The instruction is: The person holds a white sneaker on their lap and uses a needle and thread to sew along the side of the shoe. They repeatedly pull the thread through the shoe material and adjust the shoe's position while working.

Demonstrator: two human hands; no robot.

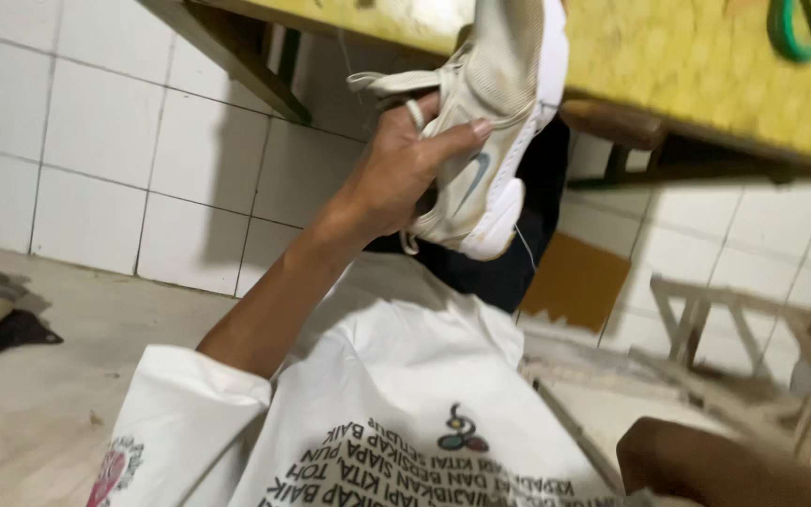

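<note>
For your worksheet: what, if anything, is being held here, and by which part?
The left hand holds a pale sneaker by its heel end, thumb on the side. The other arm's hand is out of view.

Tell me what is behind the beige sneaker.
Behind the beige mesh sneaker, held in the left hand, hangs dark cloth against the white tiled wall. The sneaker covers the cloth's upper part.

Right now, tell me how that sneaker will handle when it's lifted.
The sneaker probably feels light: the left hand holds it up alone. Its mesh upper looks soft and may flex under the fingers; the white sole looks stiffer. Loose laces could dangle and snag.
</note>
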